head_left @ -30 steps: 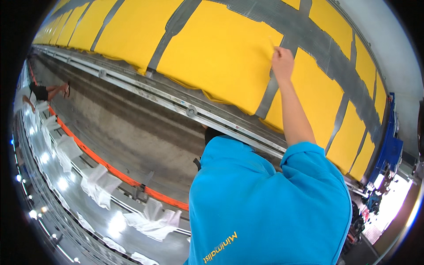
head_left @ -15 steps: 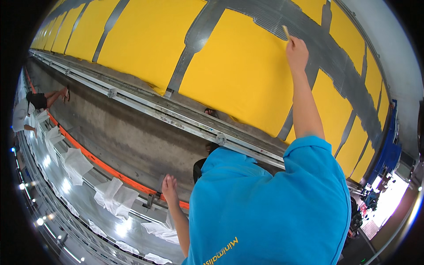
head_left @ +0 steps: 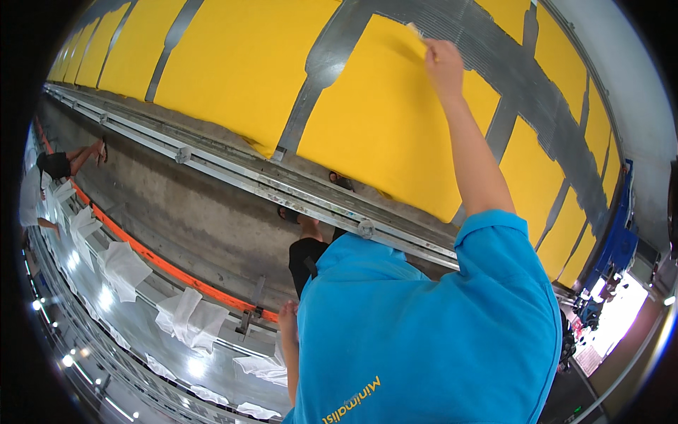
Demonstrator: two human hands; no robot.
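Observation:
My right hand (head_left: 445, 67) is closed on a small, thin, pale strip (head_left: 415, 30), its exact kind blurred by motion. The strip's tip is at the far edge of a yellow fabric panel (head_left: 381, 120), which lies flat on a long grey table (head_left: 332, 56). I cannot tell whether the tip touches the cloth. Low at my left side hangs my left hand (head_left: 287, 321), beside my blue shirt and away from the panels. Its fingers are too small and partly hidden to read.
More yellow panels (head_left: 233, 56) run along the table. A metal rail (head_left: 233, 177) lines its near edge. Behind me, past the walkway (head_left: 176, 177), an orange rail (head_left: 155, 258) borders another table with white cloths (head_left: 191, 318). Another person (head_left: 53, 166) is at far left.
My right hand has moved left along the panel's far edge with the strip. My left hand has dropped back against my side. One of my legs has come further into view.

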